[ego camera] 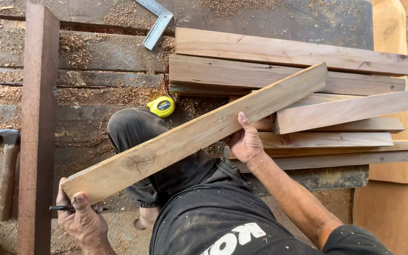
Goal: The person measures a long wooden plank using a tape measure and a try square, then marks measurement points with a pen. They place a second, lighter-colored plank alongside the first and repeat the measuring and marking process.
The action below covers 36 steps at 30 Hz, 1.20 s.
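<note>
I hold a long pale wooden plank [190, 134] slanted across my lap, its far end up at the right over a stack of planks. My left hand [79, 215] grips the plank's near lower end and also has a thin dark pencil-like tool [61, 208] under its fingers. My right hand [245, 139] grips the plank near its middle, thumb on the top face. My raised knee in dark trousers [135, 127] lies under the plank.
A stack of sawn planks [308, 85] lies at the right. A yellow tape measure [161, 106] sits by my knee. A metal square [157, 21] is at the top, a hammer [5, 160] at left, beside a long reddish beam [38, 127]. Sawdust covers the slatted bench.
</note>
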Motion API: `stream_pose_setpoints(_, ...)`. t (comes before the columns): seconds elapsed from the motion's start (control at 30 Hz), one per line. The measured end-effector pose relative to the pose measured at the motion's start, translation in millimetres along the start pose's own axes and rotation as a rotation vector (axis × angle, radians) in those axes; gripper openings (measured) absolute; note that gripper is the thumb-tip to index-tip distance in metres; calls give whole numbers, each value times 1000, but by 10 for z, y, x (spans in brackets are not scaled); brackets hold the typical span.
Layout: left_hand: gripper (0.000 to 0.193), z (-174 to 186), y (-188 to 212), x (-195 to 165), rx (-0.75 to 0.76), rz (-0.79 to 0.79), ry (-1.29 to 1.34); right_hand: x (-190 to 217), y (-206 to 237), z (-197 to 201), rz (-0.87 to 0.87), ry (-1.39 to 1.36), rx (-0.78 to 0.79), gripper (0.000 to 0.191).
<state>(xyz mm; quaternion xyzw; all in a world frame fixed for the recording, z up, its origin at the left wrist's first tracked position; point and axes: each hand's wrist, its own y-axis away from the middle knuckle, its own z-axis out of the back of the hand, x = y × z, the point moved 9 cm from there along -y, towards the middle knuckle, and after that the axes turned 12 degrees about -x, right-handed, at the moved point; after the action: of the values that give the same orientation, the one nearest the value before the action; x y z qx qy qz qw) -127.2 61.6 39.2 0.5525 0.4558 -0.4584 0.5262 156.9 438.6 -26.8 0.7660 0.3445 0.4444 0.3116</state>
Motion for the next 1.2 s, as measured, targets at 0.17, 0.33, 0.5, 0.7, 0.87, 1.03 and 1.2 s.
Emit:
stream_pose_setpoints(0.17, 80, 5, -102, 205, -18, 244, -24, 156, 100, 51, 104, 24, 2, 73)
stream_pose_setpoints(0.33, 54, -86, -16, 145, 38, 5, 67, 221, 163, 135, 126, 88, -76, 68)
stream_pose_setpoints(0.5, 65, 564, 40, 277, -213, 79, 133, 131, 382, -575, 88, 124, 152, 51)
stream_pose_setpoints(0.7, 41, 1960, 496, 217, -647, 79, 241, -814, 922, -1870, -102, 439, 451, 53)
stream_pose_setpoints(0.87, 40, 3125, 1105, 569, -1023, 378, 236, -2178, 1162, -2431, -111, 761, 534, 45)
stream_pose_setpoints(1.03, 41, 3998, 1362, 1014, -1163, 476, 129, -3817, 922, -2356, -251, 943, 465, 55)
stream_pose_setpoints(1.2, 47, 4555, 1309, 1253, -1134, 516, 62, -4736, 536, -2015, -427, 1010, 329, 58)
